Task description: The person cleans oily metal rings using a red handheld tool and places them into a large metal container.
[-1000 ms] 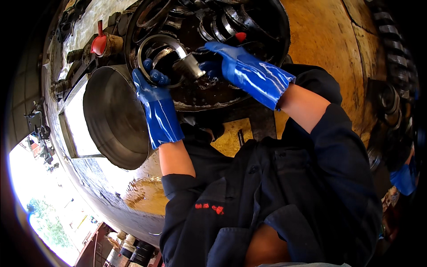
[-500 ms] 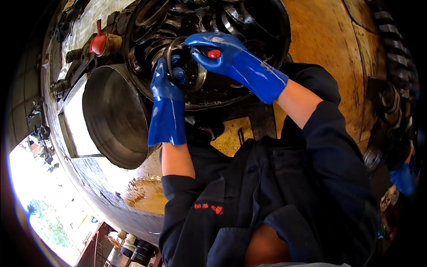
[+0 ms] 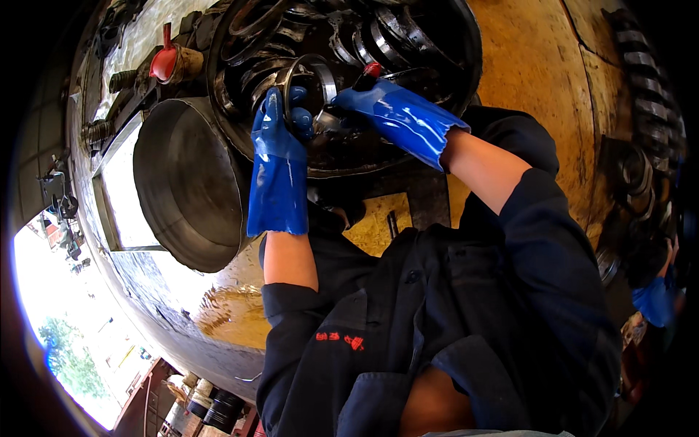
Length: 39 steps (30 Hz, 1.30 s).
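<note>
My left hand [image 3: 279, 135], in a long blue rubber glove, is closed around the near left side of a shiny metal ring [image 3: 325, 79], its fingertips showing through the opening. The ring stands tilted over a big round dark pan [image 3: 349, 173]. My right hand [image 3: 389, 109], gloved alike, grips a tool with a red end [image 3: 373, 69] and a dark section beside it. Its working end lies by the ring's right inner side, too dark to make out. Around both hands, several similar metal rings [image 3: 389, 49] lie in the oily pan.
A wide metal drum [image 3: 186, 182] stands left of the pan. Beyond it sits a red scoop [image 3: 164, 63] in a tan cup. Dark rings [image 3: 649, 109] line the right edge, where another person's blue glove [image 3: 655, 298] shows. Wet yellow-brown flooring [image 3: 539, 58] lies right.
My right hand has dropped from the ring's upper edge to its right side, turning so the tool's red end points up. My left hand still holds the ring, slightly lower.
</note>
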Motion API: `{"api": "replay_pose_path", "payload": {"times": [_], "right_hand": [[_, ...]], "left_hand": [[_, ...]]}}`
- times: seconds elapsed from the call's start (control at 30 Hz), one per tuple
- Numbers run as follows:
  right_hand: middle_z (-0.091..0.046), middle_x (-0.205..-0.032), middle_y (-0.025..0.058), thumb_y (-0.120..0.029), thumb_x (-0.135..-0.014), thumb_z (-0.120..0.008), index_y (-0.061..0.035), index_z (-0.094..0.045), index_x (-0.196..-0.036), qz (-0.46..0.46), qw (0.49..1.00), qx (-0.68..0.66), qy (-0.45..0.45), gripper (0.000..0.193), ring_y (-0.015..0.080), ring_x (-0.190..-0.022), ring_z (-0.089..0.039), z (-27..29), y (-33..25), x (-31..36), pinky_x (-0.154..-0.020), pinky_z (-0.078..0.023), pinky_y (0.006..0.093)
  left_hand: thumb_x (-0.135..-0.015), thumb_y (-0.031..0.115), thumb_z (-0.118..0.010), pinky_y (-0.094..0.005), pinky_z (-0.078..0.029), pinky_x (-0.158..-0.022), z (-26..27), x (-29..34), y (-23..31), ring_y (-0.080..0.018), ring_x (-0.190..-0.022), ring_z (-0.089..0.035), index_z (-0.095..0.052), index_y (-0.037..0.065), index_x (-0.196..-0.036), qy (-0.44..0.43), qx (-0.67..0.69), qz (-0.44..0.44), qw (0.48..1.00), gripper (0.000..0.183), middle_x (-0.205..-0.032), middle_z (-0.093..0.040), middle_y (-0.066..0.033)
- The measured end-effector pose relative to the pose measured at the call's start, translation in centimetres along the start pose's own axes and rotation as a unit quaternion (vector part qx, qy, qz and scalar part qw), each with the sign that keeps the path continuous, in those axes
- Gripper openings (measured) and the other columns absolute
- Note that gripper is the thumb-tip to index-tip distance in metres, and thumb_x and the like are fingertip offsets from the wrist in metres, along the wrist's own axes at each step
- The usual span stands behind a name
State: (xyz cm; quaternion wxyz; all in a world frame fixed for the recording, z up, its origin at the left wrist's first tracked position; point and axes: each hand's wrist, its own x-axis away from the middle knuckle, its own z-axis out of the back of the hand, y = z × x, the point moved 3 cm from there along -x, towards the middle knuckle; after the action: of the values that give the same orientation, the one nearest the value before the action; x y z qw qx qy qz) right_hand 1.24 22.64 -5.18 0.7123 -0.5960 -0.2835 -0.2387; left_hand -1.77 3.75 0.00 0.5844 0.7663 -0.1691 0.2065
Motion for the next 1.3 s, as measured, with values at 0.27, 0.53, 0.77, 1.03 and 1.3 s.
{"api": "replay_pose_path", "payload": {"times": [0.27, 0.53, 0.77, 1.03, 1.3], "right_hand": [[-0.071, -0.078, 0.0055, -0.037, -0.086, -0.067, -0.0079, -0.074, -0.095, 0.088, 0.993, -0.068, 0.047, 0.031, 0.012, -0.068, -0.066, 2.8, -3.1, 4.6, -0.065, -0.052, 0.0293], [-0.069, -0.107, 0.0087, -0.027, -0.097, -0.064, -0.0154, -0.058, -0.138, 0.182, 0.978, 0.006, 0.099, 0.044, 0.0137, -0.088, -0.067, 2.5, -4.1, 7.3, -0.068, -0.052, 0.0287], [-0.067, -0.075, 0.0065, -0.037, -0.094, -0.063, -0.0102, -0.073, -0.108, 0.153, 0.983, 0.046, 0.087, 0.032, 0.0136, -0.068, -0.06, 3.7, -5.5, 6.6, -0.063, -0.049, 0.0318], [-0.069, -0.073, 0.0084, -0.048, -0.082, -0.07, -0.0069, -0.076, -0.091, 0.091, 0.982, 0.117, 0.113, 0.043, 0.016, -0.065, -0.062, 3.2, -5.8, 6.4, -0.065, -0.051, 0.034], [-0.073, -0.084, 0.0175, -0.041, -0.085, -0.063, -0.0061, -0.075, -0.103, 0.126, 0.981, 0.084, 0.122, 0.041, 0.0286, -0.075, -0.069, 2.9, -2.4, 4.2, -0.074, -0.054, 0.0399]], "left_hand": [[-0.101, 0.039, -0.059, -0.0262, -0.042, -0.05, 1.2, -1.6, 2.0, -0.0109, -0.054, -0.05, -0.068, 0.009, -0.11, -0.013, 0.111, -0.073, 0.991, 0.033, -0.078, -0.065, -0.0015], [-0.102, 0.055, -0.047, -0.0289, -0.034, -0.051, 4.3, -2.6, 3.6, -0.0107, -0.045, -0.035, -0.069, 0.007, -0.115, -0.268, 0.333, 0.029, 0.904, 0.054, -0.053, -0.045, 0.0039], [-0.106, 0.05, -0.043, -0.0259, -0.031, -0.054, 1.8, -2.2, 2.9, -0.0071, -0.048, -0.032, -0.061, 0.001, -0.13, -0.443, 0.34, 0.033, 0.829, 0.057, -0.052, -0.036, 0.0075], [-0.107, 0.044, -0.045, -0.0264, -0.029, -0.047, 3.0, -2.9, 2.6, -0.007, -0.042, -0.031, -0.064, 0.006, -0.127, -0.405, 0.269, 0.049, 0.873, 0.048, -0.05, -0.041, 0.0064], [-0.097, 0.032, -0.066, -0.0294, -0.05, -0.064, 1.5, 1.1, 3.7, -0.02, -0.073, -0.066, -0.063, 0.007, -0.123, -0.115, -0.171, -0.065, 0.976, 0.036, -0.087, -0.072, -0.0104]]}}
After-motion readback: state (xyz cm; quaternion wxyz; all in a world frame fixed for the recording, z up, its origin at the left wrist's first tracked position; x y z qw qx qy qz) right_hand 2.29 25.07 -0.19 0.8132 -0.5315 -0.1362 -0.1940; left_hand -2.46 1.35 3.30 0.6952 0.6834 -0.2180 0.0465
